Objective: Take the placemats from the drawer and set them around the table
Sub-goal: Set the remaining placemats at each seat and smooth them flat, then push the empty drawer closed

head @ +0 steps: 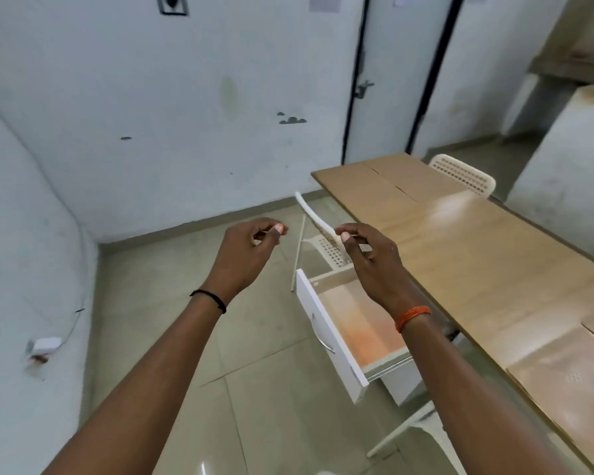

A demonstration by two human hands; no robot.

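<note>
My left hand (251, 255) and my right hand (371, 262) are raised side by side above the floor and the open white drawer (326, 334). Each hand has its fingers curled, with the thumb against the forefinger. A thin pale sliver shows at each thumb; whether something is pinched there is unclear. The drawer's orange-tinted bottom (357, 320) looks bare. Tan placemats lie on the long wooden table (477, 255): one at the far end (367, 190), another beside it (408, 173), and one at the near right (563, 378).
A white perforated chair (463, 173) stands at the table's far side. Another chair (323, 228) is just beyond the drawer, and a third chair's legs (415, 430) show below it. Walls close in on the left and ahead, with a door (384, 80) behind the table.
</note>
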